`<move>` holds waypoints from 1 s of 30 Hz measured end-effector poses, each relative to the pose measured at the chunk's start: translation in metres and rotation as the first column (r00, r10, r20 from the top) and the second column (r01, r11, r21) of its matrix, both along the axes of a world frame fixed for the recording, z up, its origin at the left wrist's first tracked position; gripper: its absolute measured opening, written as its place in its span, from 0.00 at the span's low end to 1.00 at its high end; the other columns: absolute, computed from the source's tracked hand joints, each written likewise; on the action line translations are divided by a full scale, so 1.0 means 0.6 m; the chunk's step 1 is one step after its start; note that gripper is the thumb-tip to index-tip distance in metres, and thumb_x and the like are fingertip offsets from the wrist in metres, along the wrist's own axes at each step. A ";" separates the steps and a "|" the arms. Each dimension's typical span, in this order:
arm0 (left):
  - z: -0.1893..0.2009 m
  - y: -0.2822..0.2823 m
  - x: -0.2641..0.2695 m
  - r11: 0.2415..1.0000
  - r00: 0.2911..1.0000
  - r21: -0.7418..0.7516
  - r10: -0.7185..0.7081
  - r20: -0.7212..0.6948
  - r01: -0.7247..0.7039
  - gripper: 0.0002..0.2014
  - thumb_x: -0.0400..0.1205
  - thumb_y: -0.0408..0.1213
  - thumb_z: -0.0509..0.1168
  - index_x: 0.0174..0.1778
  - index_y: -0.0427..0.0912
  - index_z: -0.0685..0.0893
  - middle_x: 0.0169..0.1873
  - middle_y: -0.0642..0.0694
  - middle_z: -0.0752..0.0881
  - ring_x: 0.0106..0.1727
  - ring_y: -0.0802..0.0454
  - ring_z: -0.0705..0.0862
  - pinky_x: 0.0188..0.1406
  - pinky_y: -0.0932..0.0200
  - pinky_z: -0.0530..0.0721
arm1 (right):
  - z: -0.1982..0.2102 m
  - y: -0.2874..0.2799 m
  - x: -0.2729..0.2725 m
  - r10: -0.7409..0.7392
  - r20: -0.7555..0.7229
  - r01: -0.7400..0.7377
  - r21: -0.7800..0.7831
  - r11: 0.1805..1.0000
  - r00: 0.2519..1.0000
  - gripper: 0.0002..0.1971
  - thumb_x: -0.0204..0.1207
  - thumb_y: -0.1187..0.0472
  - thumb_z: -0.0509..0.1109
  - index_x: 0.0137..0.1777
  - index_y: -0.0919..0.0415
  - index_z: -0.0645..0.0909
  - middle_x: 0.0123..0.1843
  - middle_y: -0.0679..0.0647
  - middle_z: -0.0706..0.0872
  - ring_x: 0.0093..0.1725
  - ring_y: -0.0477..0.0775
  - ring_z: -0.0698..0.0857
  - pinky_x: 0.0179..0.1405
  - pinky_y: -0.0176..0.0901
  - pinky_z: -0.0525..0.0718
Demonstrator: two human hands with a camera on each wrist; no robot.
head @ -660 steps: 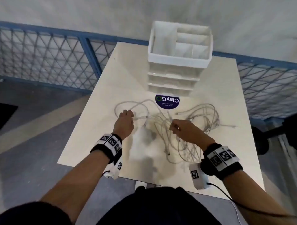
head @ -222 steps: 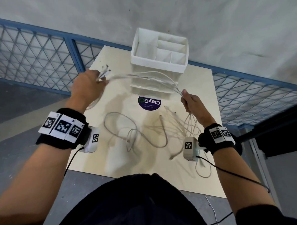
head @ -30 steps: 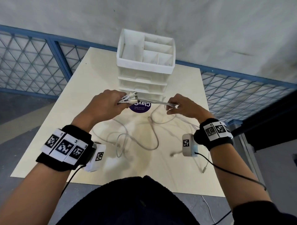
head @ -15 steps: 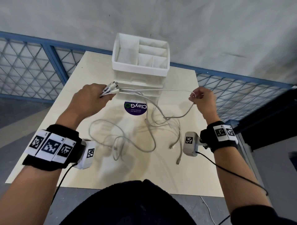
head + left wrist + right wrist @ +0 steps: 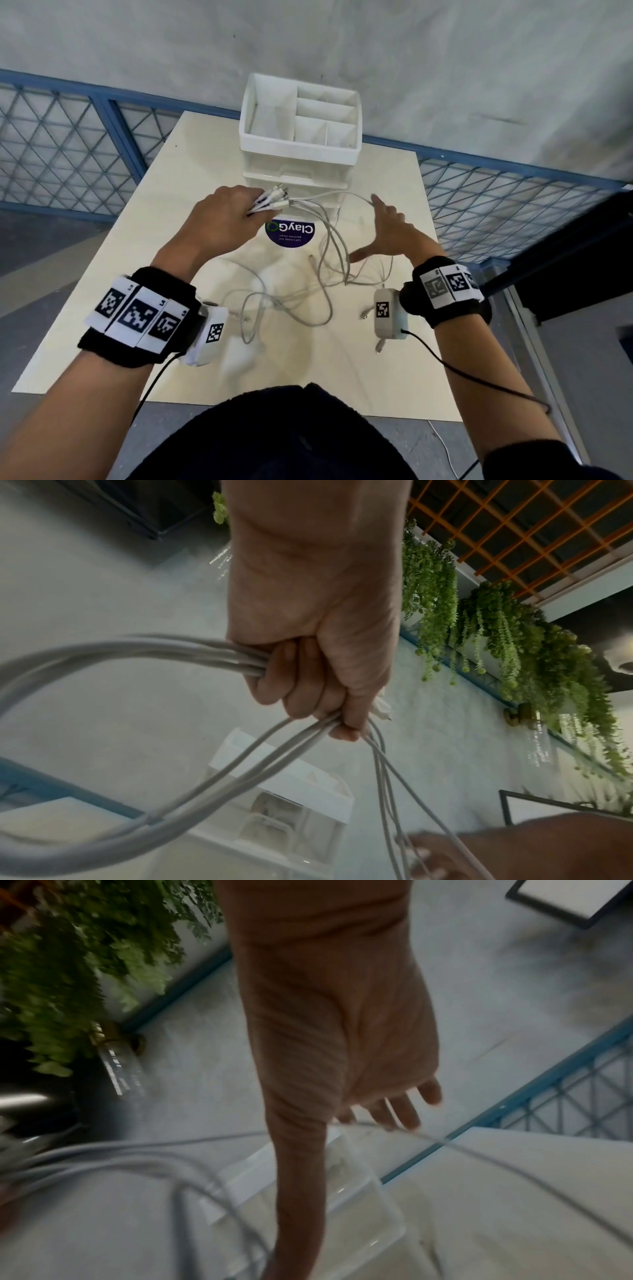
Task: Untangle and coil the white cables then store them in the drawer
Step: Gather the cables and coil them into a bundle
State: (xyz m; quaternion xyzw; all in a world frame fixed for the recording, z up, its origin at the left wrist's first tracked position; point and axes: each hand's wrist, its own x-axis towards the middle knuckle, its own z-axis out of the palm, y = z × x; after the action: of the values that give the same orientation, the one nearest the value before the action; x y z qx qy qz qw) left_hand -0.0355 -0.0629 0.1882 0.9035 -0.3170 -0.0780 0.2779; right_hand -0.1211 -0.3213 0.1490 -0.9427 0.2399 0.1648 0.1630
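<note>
My left hand point(image 5: 236, 219) is raised in front of the white drawer unit point(image 5: 301, 150) and grips a bundle of white cables point(image 5: 318, 233) near their plugs point(image 5: 272, 202). In the left wrist view the fingers point(image 5: 301, 693) curl round several strands, and a thick loop point(image 5: 103, 653) arcs off to the left. My right hand point(image 5: 387, 233) is open, its fingers straight and its thumb spread. One thin strand point(image 5: 359, 197) runs from the bundle across its fingertips point(image 5: 400, 1112). More cable point(image 5: 291, 305) lies loose on the table point(image 5: 137, 274).
The drawer unit's drawers point(image 5: 294, 181) look closed, and its top tray point(image 5: 329, 120) has open compartments. A round purple sticker point(image 5: 289, 233) lies on the table in front of it. A blue mesh fence point(image 5: 68, 144) runs behind and beside the table.
My right hand has let go of the strand it was pinching out to the right, opened and moved in toward the middle. My left hand has shifted right, closer to the drawer unit.
</note>
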 end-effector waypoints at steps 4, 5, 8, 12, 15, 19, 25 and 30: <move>0.007 -0.023 -0.012 0.999 0.999 -0.025 -0.048 -0.002 0.048 0.14 0.81 0.46 0.62 0.38 0.39 0.78 0.27 0.50 0.77 0.34 0.43 0.75 0.28 0.54 0.68 | 0.006 0.061 0.032 0.180 0.522 -0.303 0.160 0.939 0.834 0.56 0.57 0.44 0.83 0.82 0.52 0.55 0.81 0.58 0.63 0.80 0.59 0.64 0.76 0.60 0.62; 0.009 -0.024 -0.011 0.997 0.998 -0.053 -0.058 -0.007 0.057 0.14 0.81 0.47 0.62 0.38 0.38 0.79 0.26 0.51 0.77 0.34 0.43 0.75 0.30 0.52 0.70 | 0.004 0.067 0.039 0.171 0.593 -0.386 0.256 0.886 0.787 0.42 0.64 0.50 0.80 0.77 0.56 0.67 0.73 0.57 0.75 0.73 0.56 0.74 0.72 0.55 0.70; 0.016 -0.016 -0.002 0.991 0.999 -0.124 -0.052 -0.009 0.051 0.16 0.80 0.50 0.61 0.41 0.39 0.82 0.29 0.45 0.81 0.35 0.40 0.77 0.37 0.47 0.78 | 0.003 0.068 0.036 0.053 0.540 -0.429 0.603 0.673 0.840 0.11 0.79 0.65 0.67 0.56 0.73 0.82 0.40 0.48 0.90 0.43 0.50 0.87 0.54 0.44 0.82; 0.012 0.003 0.012 0.991 0.999 -0.129 0.036 -0.011 -0.037 0.12 0.81 0.49 0.63 0.41 0.44 0.84 0.29 0.49 0.81 0.38 0.40 0.78 0.37 0.52 0.73 | 0.004 0.057 0.006 -0.005 0.392 -0.350 0.828 0.438 0.920 0.12 0.84 0.64 0.57 0.46 0.66 0.80 0.25 0.48 0.86 0.31 0.51 0.87 0.43 0.38 0.84; 0.006 0.008 0.017 0.989 0.998 -0.134 0.059 0.004 -0.058 0.12 0.81 0.49 0.63 0.39 0.46 0.83 0.35 0.43 0.84 0.41 0.37 0.80 0.41 0.48 0.77 | -0.004 0.056 -0.005 -0.010 0.286 -0.271 0.917 0.293 0.958 0.18 0.84 0.56 0.50 0.41 0.64 0.76 0.18 0.46 0.77 0.20 0.47 0.80 0.40 0.40 0.85; 0.008 0.030 0.041 0.974 0.988 -0.183 0.143 0.053 -0.131 0.23 0.76 0.58 0.58 0.41 0.38 0.83 0.32 0.40 0.81 0.40 0.34 0.82 0.42 0.41 0.82 | -0.022 0.040 -0.020 -0.031 0.197 -0.177 0.929 0.326 0.980 0.21 0.82 0.49 0.50 0.36 0.62 0.73 0.15 0.43 0.66 0.15 0.44 0.67 0.27 0.35 0.79; 0.002 0.054 0.056 0.956 0.967 -0.221 0.223 0.127 -0.191 0.21 0.76 0.55 0.58 0.40 0.38 0.82 0.30 0.42 0.80 0.38 0.32 0.82 0.35 0.43 0.80 | -0.031 -0.036 -0.036 0.048 0.278 -0.216 0.617 0.756 0.959 0.14 0.83 0.57 0.61 0.37 0.60 0.80 0.26 0.51 0.77 0.25 0.42 0.76 0.31 0.31 0.75; 0.000 0.039 0.040 0.961 0.958 -0.218 0.214 0.192 -0.171 0.20 0.79 0.52 0.59 0.44 0.36 0.82 0.36 0.34 0.86 0.40 0.30 0.82 0.35 0.46 0.78 | -0.008 -0.097 -0.035 0.023 0.277 -0.134 0.392 0.910 0.961 0.12 0.79 0.54 0.67 0.36 0.57 0.81 0.26 0.48 0.83 0.24 0.40 0.76 0.32 0.38 0.74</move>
State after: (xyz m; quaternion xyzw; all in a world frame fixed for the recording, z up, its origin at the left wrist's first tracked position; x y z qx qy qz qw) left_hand -0.0116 -0.0396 0.1880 0.9009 -0.2614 0.0792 0.3373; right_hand -0.1420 -0.3794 0.1443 -0.9104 0.1379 0.0896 0.3796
